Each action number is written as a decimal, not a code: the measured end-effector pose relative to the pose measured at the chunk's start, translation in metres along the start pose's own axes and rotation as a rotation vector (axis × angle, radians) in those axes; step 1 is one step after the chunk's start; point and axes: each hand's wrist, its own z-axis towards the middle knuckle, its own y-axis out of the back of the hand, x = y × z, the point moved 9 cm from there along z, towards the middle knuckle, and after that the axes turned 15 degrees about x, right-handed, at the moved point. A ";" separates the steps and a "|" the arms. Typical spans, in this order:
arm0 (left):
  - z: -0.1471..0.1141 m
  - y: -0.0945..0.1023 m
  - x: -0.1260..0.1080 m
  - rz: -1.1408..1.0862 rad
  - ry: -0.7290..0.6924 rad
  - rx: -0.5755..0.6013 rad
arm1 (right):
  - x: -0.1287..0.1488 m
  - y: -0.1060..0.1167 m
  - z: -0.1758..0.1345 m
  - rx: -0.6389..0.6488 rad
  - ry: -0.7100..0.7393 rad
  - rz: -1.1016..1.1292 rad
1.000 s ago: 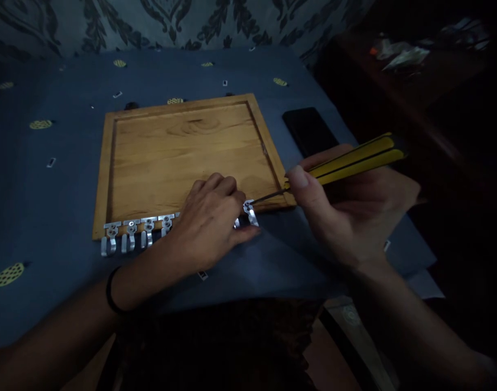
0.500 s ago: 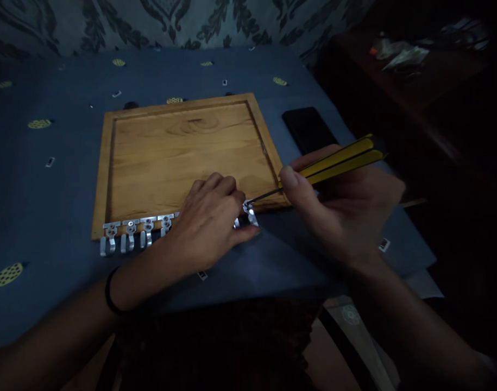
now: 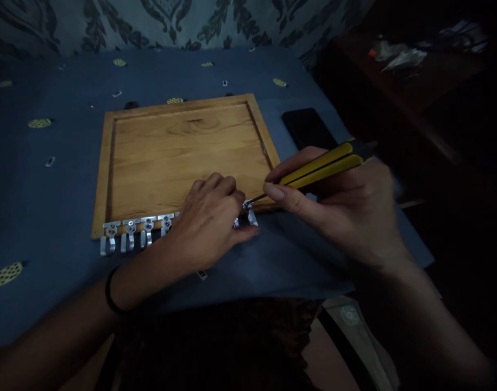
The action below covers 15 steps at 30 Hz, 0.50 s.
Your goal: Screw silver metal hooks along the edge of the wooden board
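A shallow wooden tray-like frame [image 3: 183, 152] lies on the blue tablecloth. Along its near edge runs a metal hook rail [image 3: 149, 221] with several silver hooks, its middle part hidden under my left hand [image 3: 211, 225]. The fingers of that hand are curled over the rail and the frame's edge, thumb below beside the rightmost hook [image 3: 252, 217]. My right hand [image 3: 338, 212] is closed around the yellow and black handle of a screwdriver [image 3: 321, 169]. Its thin shaft slants down to the left, and the tip meets the plate of the rightmost hook.
A black phone [image 3: 309, 127] lies right of the frame. The tablecloth [image 3: 69, 190] carries printed yellow shapes. At the back stands a patterned wall [image 3: 215, 24]. A dark brown surface [image 3: 447, 70] at the right holds a crumpled plastic bag [image 3: 405, 57].
My right hand has shifted left along the screwdriver, closer to the hook, and the handle has turned. The tip stays at the rightmost hook. My left hand and the frame have not moved.
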 end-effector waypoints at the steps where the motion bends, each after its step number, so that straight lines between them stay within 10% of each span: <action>1: 0.000 0.000 0.000 0.000 0.001 0.001 | 0.000 0.000 0.000 0.013 0.000 0.014; 15: 0.000 0.001 0.000 0.018 0.002 0.005 | -0.002 0.006 -0.006 -0.015 -0.016 0.188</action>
